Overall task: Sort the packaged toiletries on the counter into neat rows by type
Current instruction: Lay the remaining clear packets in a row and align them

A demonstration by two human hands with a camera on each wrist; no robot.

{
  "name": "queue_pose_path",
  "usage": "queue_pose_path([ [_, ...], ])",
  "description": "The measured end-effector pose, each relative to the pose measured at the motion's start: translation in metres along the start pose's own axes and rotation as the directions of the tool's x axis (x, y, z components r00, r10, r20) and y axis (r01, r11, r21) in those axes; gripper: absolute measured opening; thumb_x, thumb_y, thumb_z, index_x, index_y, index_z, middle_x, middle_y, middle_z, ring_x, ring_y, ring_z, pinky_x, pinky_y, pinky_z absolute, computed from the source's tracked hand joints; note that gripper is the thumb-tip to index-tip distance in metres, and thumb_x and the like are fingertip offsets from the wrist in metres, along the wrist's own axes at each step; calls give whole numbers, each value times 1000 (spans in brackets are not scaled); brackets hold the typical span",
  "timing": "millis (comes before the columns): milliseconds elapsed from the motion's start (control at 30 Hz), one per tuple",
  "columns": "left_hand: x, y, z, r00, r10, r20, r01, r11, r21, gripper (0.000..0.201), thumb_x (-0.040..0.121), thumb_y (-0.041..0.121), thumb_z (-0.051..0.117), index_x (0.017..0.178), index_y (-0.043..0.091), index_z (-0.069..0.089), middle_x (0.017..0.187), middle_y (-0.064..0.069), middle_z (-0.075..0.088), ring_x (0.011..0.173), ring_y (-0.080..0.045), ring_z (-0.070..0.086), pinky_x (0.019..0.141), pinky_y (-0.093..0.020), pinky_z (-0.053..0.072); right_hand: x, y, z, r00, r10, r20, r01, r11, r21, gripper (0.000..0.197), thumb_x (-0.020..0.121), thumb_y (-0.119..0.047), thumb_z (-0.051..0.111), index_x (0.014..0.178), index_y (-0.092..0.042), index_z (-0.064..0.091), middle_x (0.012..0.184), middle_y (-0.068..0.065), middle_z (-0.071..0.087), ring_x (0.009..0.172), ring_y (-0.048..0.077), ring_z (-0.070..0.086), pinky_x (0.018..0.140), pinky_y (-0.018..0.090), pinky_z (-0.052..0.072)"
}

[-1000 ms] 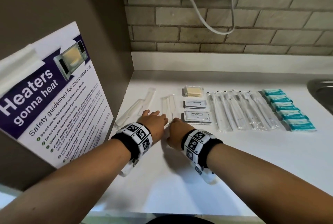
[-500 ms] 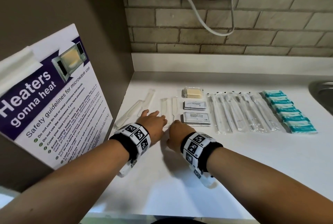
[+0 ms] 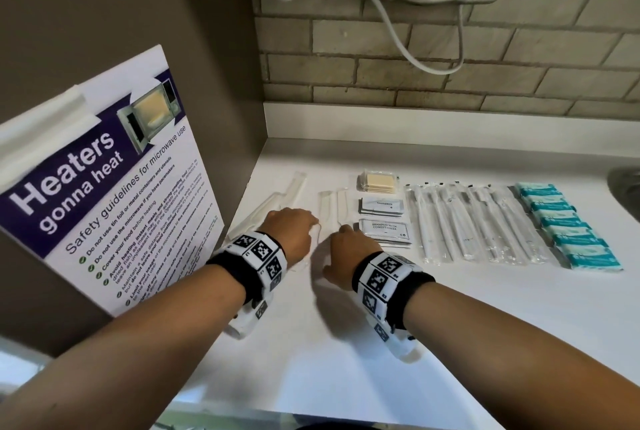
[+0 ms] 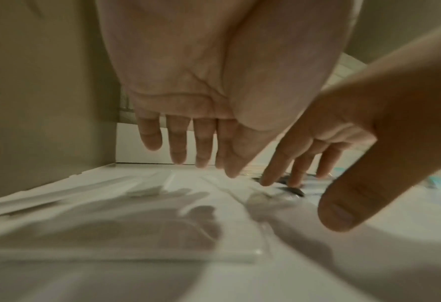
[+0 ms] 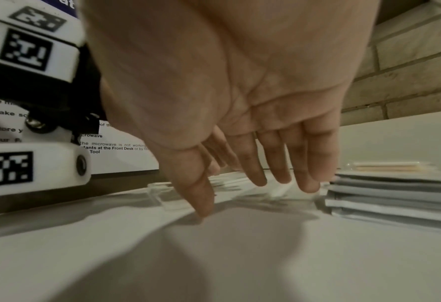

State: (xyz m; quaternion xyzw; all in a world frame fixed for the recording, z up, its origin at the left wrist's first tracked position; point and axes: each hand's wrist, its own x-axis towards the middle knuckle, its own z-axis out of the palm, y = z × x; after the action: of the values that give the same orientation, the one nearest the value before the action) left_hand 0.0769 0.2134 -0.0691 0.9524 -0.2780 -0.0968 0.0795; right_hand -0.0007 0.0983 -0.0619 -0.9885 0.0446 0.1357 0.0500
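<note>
Fingers (image 4: pixel 178 147) of the left hand (image 3: pixel 292 234) hang straight and slightly spread over the clear-wrapped long packets (image 3: pixel 330 204) at the left end of the counter (image 3: pixel 485 308), gripping nothing; the right hand (image 3: pixel 346 256) beside it is likewise loose, fingers apart, its thumb tip touching the counter by a packet's end. These clear packets look like the one unsorted type: two lie parallel and two more (image 3: pixel 277 201) lie angled toward the wall, with perhaps another under the hands, which I cannot tell. Everything to the right seems done: one pack of cream squares (image 3: pixel 377 182), a small stack of toothpaste sachets (image 3: pixel 381 205) and one of shampoo sachets (image 3: pixel 382 230), depth uncountable, roughly seven wrapped toothbrushes (image 3: pixel 474 222) and about eight teal soap packets (image 3: pixel 564 222). Squaring the clear packets should finish it.
</note>
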Motion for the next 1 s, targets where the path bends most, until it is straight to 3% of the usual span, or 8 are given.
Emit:
queue_pose_path([
  [67, 7, -15, -7, 987, -147, -66, 135, 978, -160, 45, 91, 5, 49, 132, 21, 57, 139, -3, 55, 123, -24, 54, 104, -33, 43, 2, -2, -5, 997, -57, -56, 53, 996, -70, 50, 90, -35, 53, 133, -10, 48, 129, 10, 50, 121, 29, 46, 95, 38, 43],
  [167, 19, -35, -21, 970, -243, -2, 241, 963, -124, 43, 90, 0, 49, 131, 12, 57, 139, -9, 54, 126, -25, 52, 106, -32, 41, 10, -12, -12, 981, -184, -55, 182, 983, -33, 46, 89, -32, 55, 130, -12, 53, 124, 9, 56, 118, 28, 49, 91, 39, 46],
  [333, 21, -55, -21, 938, -331, 108, 328, 944, 47, 36, 96, 9, 46, 130, 6, 58, 133, -12, 57, 122, -27, 55, 100, -31, 44, 23, -35, -14, 959, -281, 38, 284, 954, -100, 38, 92, -37, 50, 122, -16, 57, 118, 8, 58, 115, 28, 50, 86, 37, 44],
  [533, 23, -62, -16, 937, -343, 65, 342, 939, 18, 38, 91, 6, 49, 127, 10, 61, 130, -13, 60, 118, -28, 58, 101, -33, 47, 35, -50, -18, 944, -292, 153, 310, 945, -109, 23, 87, -27, 59, 109, -24, 64, 102, 5, 59, 105, 28, 58, 78, 33, 46],
  [700, 27, -62, -14, 907, -422, 4, 422, 905, -49, 42, 85, 0, 53, 126, 7, 55, 129, -13, 58, 118, -29, 57, 97, -36, 49, 46, -48, -19, 955, -258, 147, 271, 959, -81, 33, 75, -37, 69, 108, -29, 67, 95, 3, 64, 96, 28, 60, 68, 30, 45],
  [767, 28, -60, -14, 900, -435, -32, 432, 898, -81, 43, 82, 1, 55, 125, 6, 47, 122, -15, 59, 111, -32, 60, 91, -37, 51, 50, -45, -24, 969, -214, 125, 220, 975, -36, 33, 72, -34, 69, 103, -20, 67, 92, 5, 67, 90, 28, 62, 65, 29, 47],
  [900, 37, -60, -24, 900, -427, -86, 411, 898, -158, 47, 78, 14, 67, 120, 7, 46, 116, -15, 61, 104, -34, 63, 88, -38, 53, 51, -34, -49, 995, -102, 4, 102, 994, 37, 21, 80, -25, 62, 70, -13, 48, 81, 5, 61, 72, 26, 56, 59, 27, 43],
  [1000, 44, -60, -36, 894, -420, -156, 384, 898, -215, 38, 76, 13, 67, 111, 10, 55, 111, -12, 64, 99, -32, 64, 87, -38, 54, 53, -18, -69, 999, -18, -48, 21, 998, 62, 21, 89, -23, 55, 74, -11, 48, 82, 5, 54, 77, 25, 55, 63, 27, 42],
])
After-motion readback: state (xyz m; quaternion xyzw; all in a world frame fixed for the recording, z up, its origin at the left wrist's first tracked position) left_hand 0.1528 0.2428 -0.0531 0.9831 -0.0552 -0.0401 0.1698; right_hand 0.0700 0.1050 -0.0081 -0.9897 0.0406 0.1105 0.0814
